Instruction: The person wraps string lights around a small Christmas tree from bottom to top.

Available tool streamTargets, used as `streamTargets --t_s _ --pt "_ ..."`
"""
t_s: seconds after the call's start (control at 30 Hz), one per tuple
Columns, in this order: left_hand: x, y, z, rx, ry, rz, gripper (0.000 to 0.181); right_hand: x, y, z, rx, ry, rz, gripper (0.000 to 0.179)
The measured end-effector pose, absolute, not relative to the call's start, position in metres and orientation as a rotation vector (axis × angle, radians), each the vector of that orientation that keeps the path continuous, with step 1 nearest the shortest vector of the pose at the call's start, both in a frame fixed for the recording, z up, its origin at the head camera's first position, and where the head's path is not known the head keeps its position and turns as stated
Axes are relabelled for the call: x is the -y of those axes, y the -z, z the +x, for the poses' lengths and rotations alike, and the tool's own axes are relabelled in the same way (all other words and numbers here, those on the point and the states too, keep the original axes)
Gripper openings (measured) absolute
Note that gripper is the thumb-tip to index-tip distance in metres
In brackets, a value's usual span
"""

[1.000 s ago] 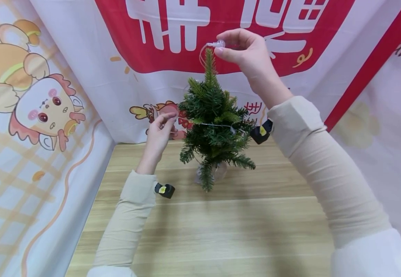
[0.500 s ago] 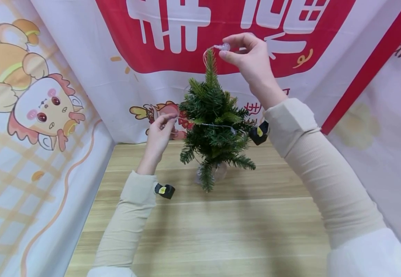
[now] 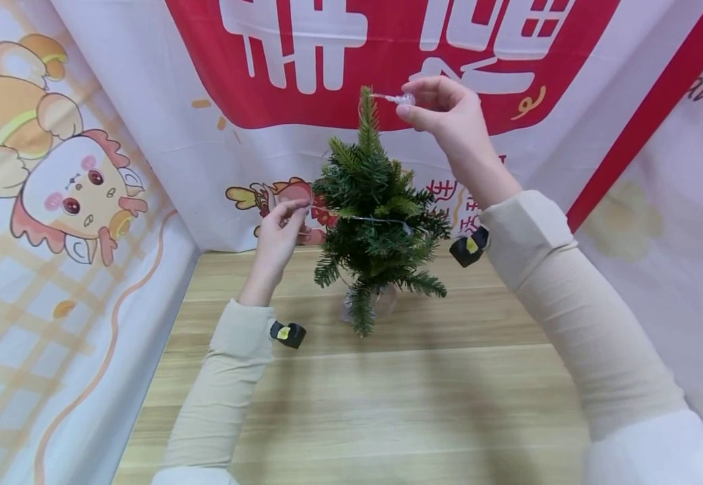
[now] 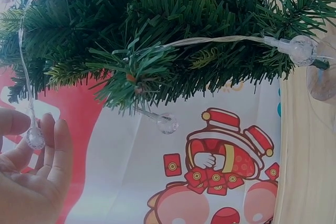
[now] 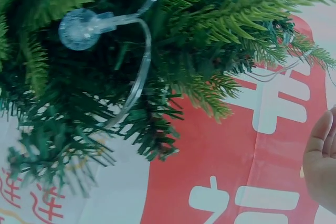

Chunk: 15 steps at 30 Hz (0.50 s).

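A small artificial Christmas tree stands upright on the table, with a string of clear bulb lights around it. Beside the treetop, my right hand pinches one clear light bulb between thumb and fingers; its wire runs left to the tip. On the tree's left side, my left hand holds another bulb, whose wire goes up into the branches in the left wrist view. In the right wrist view a bulb lies against the needles, and only part of my right hand shows at the edge.
The wooden tabletop runs up to a printed white and red cloth hanging close behind the tree. A patterned cloth stands along the left. Under the lowest branches is a round, clear piece at the tree's base.
My right hand has moved down and to the right with its bulb, and the wire's loop over the treetop has drawn straighter. My left hand stays in place.
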<state>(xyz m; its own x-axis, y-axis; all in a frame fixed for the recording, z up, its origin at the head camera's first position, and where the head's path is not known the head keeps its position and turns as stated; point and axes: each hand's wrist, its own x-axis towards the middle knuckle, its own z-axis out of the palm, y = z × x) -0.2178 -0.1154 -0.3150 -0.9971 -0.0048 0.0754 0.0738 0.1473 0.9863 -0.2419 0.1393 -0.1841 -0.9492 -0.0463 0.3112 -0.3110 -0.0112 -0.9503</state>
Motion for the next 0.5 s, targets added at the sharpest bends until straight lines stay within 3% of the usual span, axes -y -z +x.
streamTargets --t_s 0.3,0.5 --pt "0.1137 0.3143 -0.2158 2.350 1.998 -0.076 0.034 -0.1404 0.1927 -0.2362 2.073 -2.171 0.452 0.011" --pt "0.1134 0.3141 -0.2142 2.354 1.993 -0.076 0.034 -0.1393 0.1950 -0.2322 2.087 -2.219 0.476 0.017"
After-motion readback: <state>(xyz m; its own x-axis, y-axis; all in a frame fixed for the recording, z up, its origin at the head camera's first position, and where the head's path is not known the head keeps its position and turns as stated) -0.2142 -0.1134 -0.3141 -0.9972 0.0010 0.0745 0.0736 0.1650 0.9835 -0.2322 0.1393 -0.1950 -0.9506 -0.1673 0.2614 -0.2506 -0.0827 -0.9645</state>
